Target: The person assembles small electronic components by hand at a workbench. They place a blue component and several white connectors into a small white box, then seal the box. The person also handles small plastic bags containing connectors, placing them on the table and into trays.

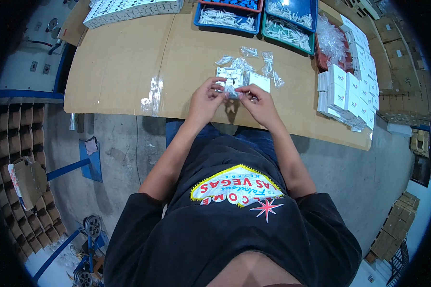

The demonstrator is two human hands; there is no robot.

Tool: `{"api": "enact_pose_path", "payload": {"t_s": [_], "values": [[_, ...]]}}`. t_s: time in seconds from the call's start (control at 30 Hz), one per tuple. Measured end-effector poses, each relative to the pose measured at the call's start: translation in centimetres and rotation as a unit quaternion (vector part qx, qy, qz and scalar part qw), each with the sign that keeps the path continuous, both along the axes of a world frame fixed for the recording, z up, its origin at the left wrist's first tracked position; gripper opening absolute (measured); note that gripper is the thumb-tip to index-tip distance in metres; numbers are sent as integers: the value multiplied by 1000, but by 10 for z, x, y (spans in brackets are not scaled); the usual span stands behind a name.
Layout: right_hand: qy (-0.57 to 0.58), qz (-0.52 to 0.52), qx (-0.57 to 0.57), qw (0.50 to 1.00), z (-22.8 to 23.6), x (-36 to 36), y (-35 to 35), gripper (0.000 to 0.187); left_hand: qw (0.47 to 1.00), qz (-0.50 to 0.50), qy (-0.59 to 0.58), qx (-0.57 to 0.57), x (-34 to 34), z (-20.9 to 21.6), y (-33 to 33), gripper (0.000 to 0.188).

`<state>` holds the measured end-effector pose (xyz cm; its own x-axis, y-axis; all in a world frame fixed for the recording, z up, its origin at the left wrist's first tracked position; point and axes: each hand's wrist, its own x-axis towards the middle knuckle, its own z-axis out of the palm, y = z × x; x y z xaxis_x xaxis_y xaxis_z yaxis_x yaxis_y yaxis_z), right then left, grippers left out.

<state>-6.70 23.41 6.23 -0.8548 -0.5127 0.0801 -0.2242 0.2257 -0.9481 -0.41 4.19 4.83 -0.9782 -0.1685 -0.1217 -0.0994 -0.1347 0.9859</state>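
Close to the table's front edge, my left hand and my right hand pinch a small clear plastic bag from either side. Whatever the bag contains is too small to make out. Just beyond it lies a white square plate-like part, partly covered by the bag and my left fingers. A flat white square piece rests beside it, next to my right fingers. Several small clear bags with white pieces are scattered a little farther off.
Cardboard covers the table. At the back stand blue trays and a green tray of small white pieces. A red tray holds clear bags. White boxes are stacked at the right; more white boxes line the far left.
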Motion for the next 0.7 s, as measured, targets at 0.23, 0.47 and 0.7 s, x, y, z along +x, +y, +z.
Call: {"api": "enact_pose_path", "payload": {"t_s": [0.23,0.47,0.7], "values": [[140,2,193,971,10,-29,-18,17,931,14,47,-361,-33,-6,-14,21],[206,-6,226,952,-1,-29,-25,13,896,61,69,-434,-34,-15,-8,20],[166,1,232,959,3,-30,-26,12,898,54,49,-435,-34,-11,-9,18]]}}
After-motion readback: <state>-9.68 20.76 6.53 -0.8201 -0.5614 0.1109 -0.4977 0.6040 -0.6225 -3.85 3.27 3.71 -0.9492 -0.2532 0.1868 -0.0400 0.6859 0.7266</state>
